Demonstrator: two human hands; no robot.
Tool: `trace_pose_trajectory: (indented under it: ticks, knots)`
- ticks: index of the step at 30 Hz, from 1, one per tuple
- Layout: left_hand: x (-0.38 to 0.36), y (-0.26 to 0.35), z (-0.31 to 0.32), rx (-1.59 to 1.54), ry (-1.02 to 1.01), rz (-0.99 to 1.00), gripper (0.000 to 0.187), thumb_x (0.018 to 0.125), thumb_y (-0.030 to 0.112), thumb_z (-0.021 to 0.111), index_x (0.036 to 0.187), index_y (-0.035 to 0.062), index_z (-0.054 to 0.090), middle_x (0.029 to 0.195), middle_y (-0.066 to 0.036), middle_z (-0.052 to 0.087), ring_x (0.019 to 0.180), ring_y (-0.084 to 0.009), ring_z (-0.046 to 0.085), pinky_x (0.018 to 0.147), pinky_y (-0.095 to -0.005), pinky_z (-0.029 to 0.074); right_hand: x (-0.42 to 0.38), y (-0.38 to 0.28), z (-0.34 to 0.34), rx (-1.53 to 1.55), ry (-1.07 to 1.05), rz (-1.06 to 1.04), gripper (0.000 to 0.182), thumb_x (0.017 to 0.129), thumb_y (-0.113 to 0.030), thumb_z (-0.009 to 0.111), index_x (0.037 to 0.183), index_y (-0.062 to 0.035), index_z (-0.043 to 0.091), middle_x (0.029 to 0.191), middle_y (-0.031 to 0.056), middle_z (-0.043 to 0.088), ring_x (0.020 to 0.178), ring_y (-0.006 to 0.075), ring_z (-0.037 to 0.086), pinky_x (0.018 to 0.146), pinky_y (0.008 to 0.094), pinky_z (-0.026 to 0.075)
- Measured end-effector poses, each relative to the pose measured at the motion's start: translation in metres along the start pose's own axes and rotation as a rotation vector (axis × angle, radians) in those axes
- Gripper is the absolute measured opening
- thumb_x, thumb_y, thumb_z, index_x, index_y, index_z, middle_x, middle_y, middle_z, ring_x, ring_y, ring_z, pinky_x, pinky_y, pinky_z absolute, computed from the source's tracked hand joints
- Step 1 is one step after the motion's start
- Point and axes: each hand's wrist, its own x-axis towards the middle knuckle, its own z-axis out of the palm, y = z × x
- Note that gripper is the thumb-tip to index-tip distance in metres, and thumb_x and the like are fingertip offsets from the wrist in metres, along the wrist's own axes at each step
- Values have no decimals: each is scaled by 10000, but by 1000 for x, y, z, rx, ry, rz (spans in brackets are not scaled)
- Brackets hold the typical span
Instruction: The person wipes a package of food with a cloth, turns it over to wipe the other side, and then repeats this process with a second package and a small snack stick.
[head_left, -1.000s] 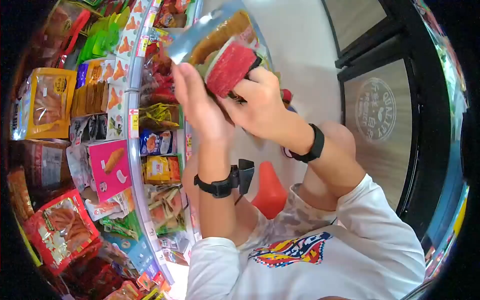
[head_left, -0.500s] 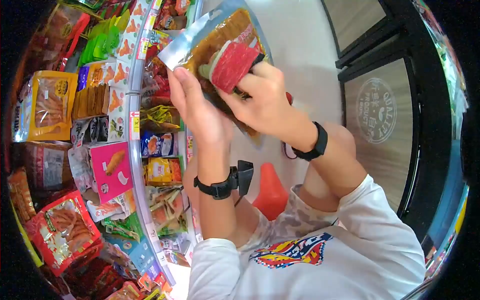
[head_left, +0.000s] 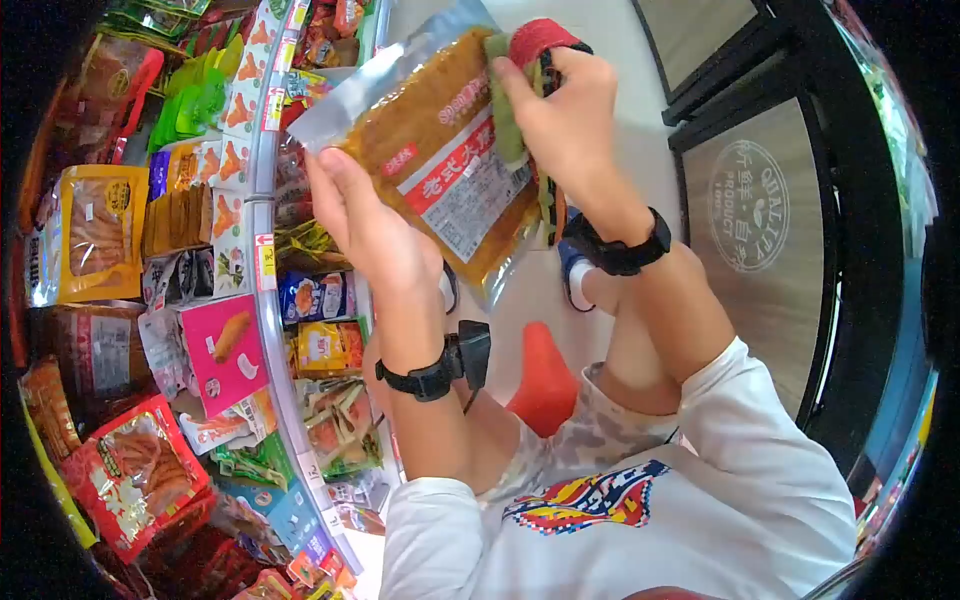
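Observation:
A clear vacuum-sealed snack packet [head_left: 455, 185] with brown-orange contents and a red and white printed label is held up in front of me, tilted. My left hand [head_left: 370, 225] grips its lower left edge, thumb on the front and the other fingers behind. In my right hand [head_left: 572, 125] is a folded cloth [head_left: 512, 105], red on one part and green on another, with a dark patterned edge. The green part lies against the packet's upper right side. Some of the cloth is hidden behind my right fingers.
Shelves on the left hold many packaged snacks, among them a yellow packet [head_left: 95, 235], a red packet [head_left: 140, 475] and a pink packet [head_left: 222, 355]. A red stool [head_left: 543, 380] stands below me. On the right is a dark-framed panel [head_left: 755, 250] with printed lettering.
My right hand has moved with the cloth from the packet's middle to its upper right edge, uncovering the label. The packet has shifted slightly left and turned more toward me.

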Motion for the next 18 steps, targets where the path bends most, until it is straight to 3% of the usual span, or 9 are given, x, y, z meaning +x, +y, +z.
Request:
trace_pose_trajectory:
  ticks: [2, 3, 6, 9, 11, 13, 18]
  knots:
    - [2, -1, 0, 24, 119, 14, 492, 1122, 378, 458, 1420, -12, 498, 1381, -95, 561, 1249, -167, 513, 1103, -362, 375, -6, -8, 4, 7, -33, -191, 148, 817, -141, 771, 876, -13, 724, 758, 204, 672, 725, 394, 651, 673, 427, 523]
    - [3, 2, 1, 25, 120, 16, 492, 1122, 378, 458, 1420, -12, 498, 1381, -95, 561, 1249, -167, 513, 1103, -362, 375, -11, -12, 8, 9, -34, -192, 148, 817, -141, 771, 876, -13, 724, 758, 204, 672, 725, 394, 651, 673, 427, 523]
    - [3, 9, 0, -104, 5, 11, 501, 1114, 386, 478, 1417, -12, 505, 1386, -99, 560, 1242, -174, 521, 1103, -372, 377, -22, -17, 13, 152, -48, -445, 145, 799, -137, 782, 864, -22, 724, 793, 188, 688, 760, 382, 663, 674, 425, 527]
    - [9, 8, -10, 11, 63, 67, 497, 1111, 381, 487, 1417, -10, 507, 1380, -104, 567, 1234, -185, 537, 1106, -374, 383, -6, -14, 3, 35, 33, -355, 131, 795, -119, 782, 840, -18, 712, 768, 188, 674, 720, 359, 654, 644, 417, 509]
    - [10, 8, -17, 55, 141, 14, 604, 1073, 424, 559, 1495, 12, 429, 1466, -104, 515, 1332, -210, 484, 1155, -400, 352, 6, 1, -1, 70, 81, -253, 152, 796, -125, 785, 816, -1, 699, 704, 180, 643, 629, 323, 614, 601, 398, 477]
    - [9, 16, -16, 45, 91, 18, 594, 1074, 413, 561, 1492, 10, 435, 1469, -102, 513, 1338, -205, 474, 1160, -395, 343, 16, 13, -8, 91, 69, -135, 207, 796, -156, 793, 794, 18, 681, 646, 165, 606, 553, 295, 555, 563, 380, 445]
    - [12, 17, -19, 19, 34, 7, 561, 1078, 389, 562, 1474, 5, 458, 1452, -91, 525, 1329, -194, 477, 1155, -380, 341, 15, 13, -16, 69, -35, -205, 229, 792, -149, 773, 757, 44, 656, 627, 183, 590, 526, 297, 530, 544, 387, 439]
